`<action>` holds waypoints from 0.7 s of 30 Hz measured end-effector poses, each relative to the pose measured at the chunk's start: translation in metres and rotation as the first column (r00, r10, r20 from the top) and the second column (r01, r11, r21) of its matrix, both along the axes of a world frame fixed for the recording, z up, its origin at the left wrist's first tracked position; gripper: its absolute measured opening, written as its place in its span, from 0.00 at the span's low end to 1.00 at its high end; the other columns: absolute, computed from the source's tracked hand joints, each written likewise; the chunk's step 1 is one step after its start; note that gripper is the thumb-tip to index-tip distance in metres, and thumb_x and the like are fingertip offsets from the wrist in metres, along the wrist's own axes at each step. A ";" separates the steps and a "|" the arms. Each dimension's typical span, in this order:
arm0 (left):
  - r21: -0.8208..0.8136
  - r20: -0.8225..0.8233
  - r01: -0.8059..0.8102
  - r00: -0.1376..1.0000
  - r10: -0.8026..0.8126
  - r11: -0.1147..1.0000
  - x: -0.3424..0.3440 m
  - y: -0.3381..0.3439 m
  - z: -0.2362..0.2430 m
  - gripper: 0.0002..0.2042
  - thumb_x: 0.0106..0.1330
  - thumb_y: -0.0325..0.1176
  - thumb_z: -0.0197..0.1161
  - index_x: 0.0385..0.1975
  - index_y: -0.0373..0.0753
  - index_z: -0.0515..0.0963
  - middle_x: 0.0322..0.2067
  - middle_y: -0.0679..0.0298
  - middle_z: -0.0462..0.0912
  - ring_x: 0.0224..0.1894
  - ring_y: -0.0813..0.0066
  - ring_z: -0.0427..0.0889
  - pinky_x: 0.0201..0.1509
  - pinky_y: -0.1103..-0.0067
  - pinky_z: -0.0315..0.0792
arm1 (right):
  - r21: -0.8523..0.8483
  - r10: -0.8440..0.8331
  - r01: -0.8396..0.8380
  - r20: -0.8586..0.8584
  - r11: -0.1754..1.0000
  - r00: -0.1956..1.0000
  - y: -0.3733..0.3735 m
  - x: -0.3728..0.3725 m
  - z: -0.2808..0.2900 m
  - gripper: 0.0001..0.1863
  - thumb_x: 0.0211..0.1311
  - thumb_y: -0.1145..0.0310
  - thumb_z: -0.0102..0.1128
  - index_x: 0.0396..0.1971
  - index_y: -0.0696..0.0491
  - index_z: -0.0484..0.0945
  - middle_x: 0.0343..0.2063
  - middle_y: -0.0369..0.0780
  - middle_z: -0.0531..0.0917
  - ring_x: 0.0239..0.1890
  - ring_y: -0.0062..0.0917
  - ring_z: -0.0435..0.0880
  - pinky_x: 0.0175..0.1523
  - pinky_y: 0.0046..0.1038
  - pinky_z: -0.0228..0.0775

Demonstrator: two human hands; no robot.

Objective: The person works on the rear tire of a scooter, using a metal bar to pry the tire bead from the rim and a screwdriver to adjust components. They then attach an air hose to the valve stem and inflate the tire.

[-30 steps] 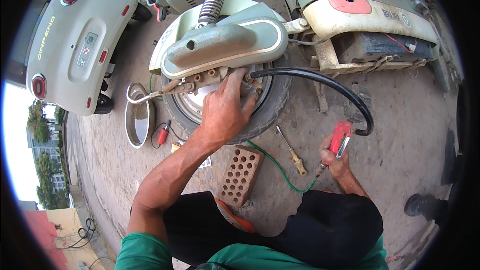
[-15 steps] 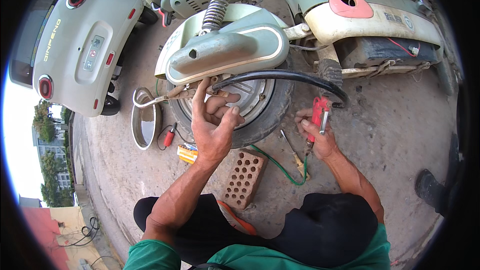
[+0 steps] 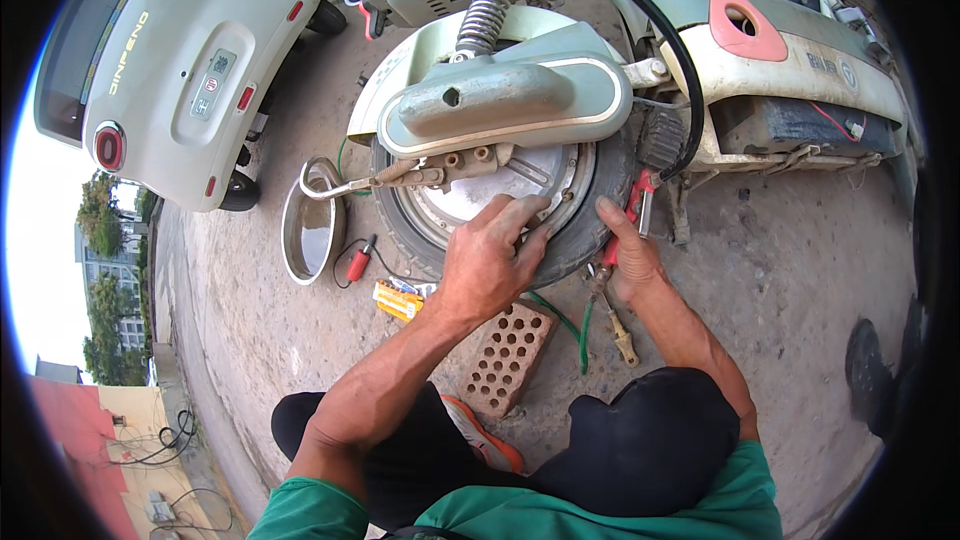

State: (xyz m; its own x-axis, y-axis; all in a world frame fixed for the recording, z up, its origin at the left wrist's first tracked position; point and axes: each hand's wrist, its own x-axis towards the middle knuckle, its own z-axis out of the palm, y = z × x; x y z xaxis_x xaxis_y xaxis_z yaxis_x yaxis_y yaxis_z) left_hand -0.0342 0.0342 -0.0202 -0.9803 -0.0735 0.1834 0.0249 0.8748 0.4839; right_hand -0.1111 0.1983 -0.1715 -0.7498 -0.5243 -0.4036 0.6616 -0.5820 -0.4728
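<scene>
My right hand [image 3: 634, 258] is closed round a red tyre inflator gun [image 3: 640, 198], beside the right edge of the tyre [image 3: 608, 180]. A black hose [image 3: 693, 70] leaves the gun's top and arches up past the scooter's body. My left hand [image 3: 492, 258] lies over the lower part of the wheel, fingers bent but apart, against the rim beside the silver hub [image 3: 470, 190]. What its fingertips touch is partly hidden. The wheel sits under the grey-green swingarm cover [image 3: 500, 105] and a coil spring [image 3: 490, 5] of the scooter lying before me.
A perforated brick [image 3: 508, 358] lies below the wheel, near a screwdriver [image 3: 623, 335] and green hose [image 3: 585, 340]. Left are a metal basin [image 3: 290, 240], a red-handled tool [image 3: 360, 260] and a yellow box [image 3: 398, 300]. A car [image 3: 185, 80] stands far left; another person's shoe [image 3: 866, 365] shows right.
My left hand has moved right and down from the bracket onto the wheel's rim. The black hose, formerly across the wheel, now arches upward. My right hand and gun have shifted slightly toward the tyre.
</scene>
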 end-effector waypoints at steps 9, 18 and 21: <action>-0.369 0.033 0.174 0.984 -0.175 0.913 -0.041 -0.006 -0.022 0.07 0.70 0.32 0.69 0.45 0.43 0.86 0.36 0.57 0.84 0.32 0.46 0.88 0.35 0.55 0.82 | 0.026 -0.035 0.036 -0.057 0.999 0.998 -0.010 -0.003 0.004 0.34 0.60 0.57 0.82 0.62 0.58 0.80 0.55 0.42 0.87 0.55 0.30 0.87 0.63 0.36 0.81; -0.335 -0.138 0.234 0.946 -0.293 0.913 -0.045 -0.015 -0.031 0.04 0.68 0.30 0.70 0.41 0.43 0.85 0.32 0.60 0.82 0.28 0.50 0.87 0.30 0.59 0.80 | 0.126 -0.044 0.049 -0.037 0.991 0.998 -0.012 -0.002 0.009 0.35 0.61 0.56 0.82 0.62 0.59 0.80 0.52 0.41 0.88 0.51 0.28 0.88 0.59 0.34 0.81; -0.312 -0.142 0.237 0.946 -0.292 0.920 -0.040 -0.017 -0.034 0.05 0.67 0.31 0.72 0.40 0.43 0.86 0.32 0.61 0.82 0.28 0.51 0.87 0.29 0.59 0.79 | 0.090 -0.053 0.055 -0.022 0.994 0.998 -0.012 0.000 0.006 0.35 0.61 0.56 0.82 0.63 0.60 0.80 0.53 0.42 0.88 0.52 0.28 0.88 0.60 0.34 0.81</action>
